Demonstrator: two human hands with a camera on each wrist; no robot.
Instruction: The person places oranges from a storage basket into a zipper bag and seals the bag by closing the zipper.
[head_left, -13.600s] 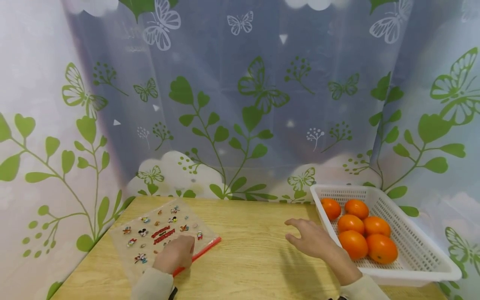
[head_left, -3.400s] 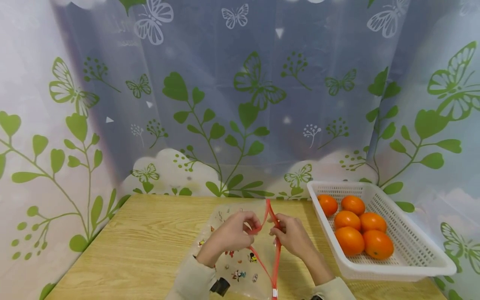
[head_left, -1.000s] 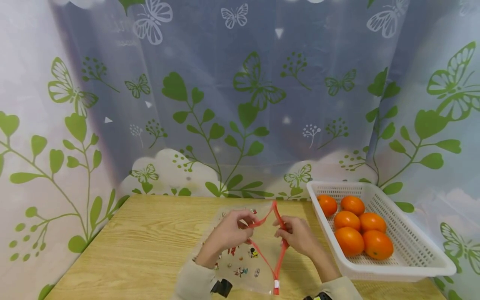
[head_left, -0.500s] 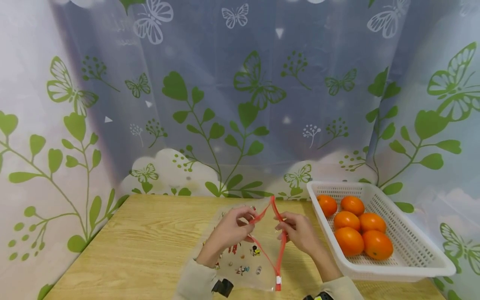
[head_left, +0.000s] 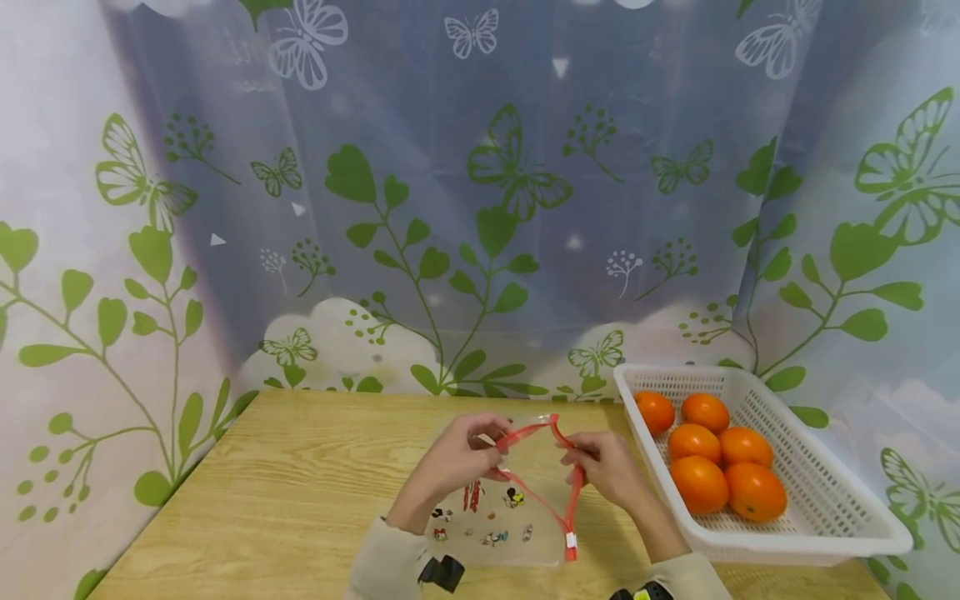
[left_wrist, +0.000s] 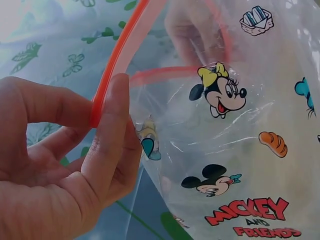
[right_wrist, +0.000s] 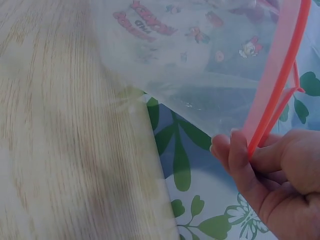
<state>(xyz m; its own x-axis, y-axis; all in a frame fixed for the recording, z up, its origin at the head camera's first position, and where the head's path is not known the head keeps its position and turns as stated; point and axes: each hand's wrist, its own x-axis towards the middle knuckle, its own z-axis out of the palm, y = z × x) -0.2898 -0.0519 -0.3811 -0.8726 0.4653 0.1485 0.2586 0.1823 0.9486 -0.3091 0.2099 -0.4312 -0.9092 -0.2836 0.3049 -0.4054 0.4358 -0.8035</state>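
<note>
A clear zip bag (head_left: 487, 533) printed with cartoon figures has a red zip edge, spread apart into a wide mouth. My left hand (head_left: 461, 458) pinches one side of that edge between thumb and fingers, as the left wrist view shows up close (left_wrist: 80, 145). Opposite it, my right hand (head_left: 607, 467) pinches the other side; in the right wrist view its thumb and fingers close on the red strip (right_wrist: 280, 75). A white slider (head_left: 571, 540) sits at the near end of the zip. The bag body hangs toward the left, over the table.
To the right stands a white plastic basket (head_left: 840, 533) holding several orange round fruits (head_left: 699, 485). The wooden table (head_left: 300, 483) reaches back to a curtain (head_left: 420, 275) with leaf and butterfly prints.
Earlier the bag lay flat at the left under my left hand, with my right hand free. Since then both hands hold its mouth in the middle; lately the right hand has drawn slightly rightward, widening it.
</note>
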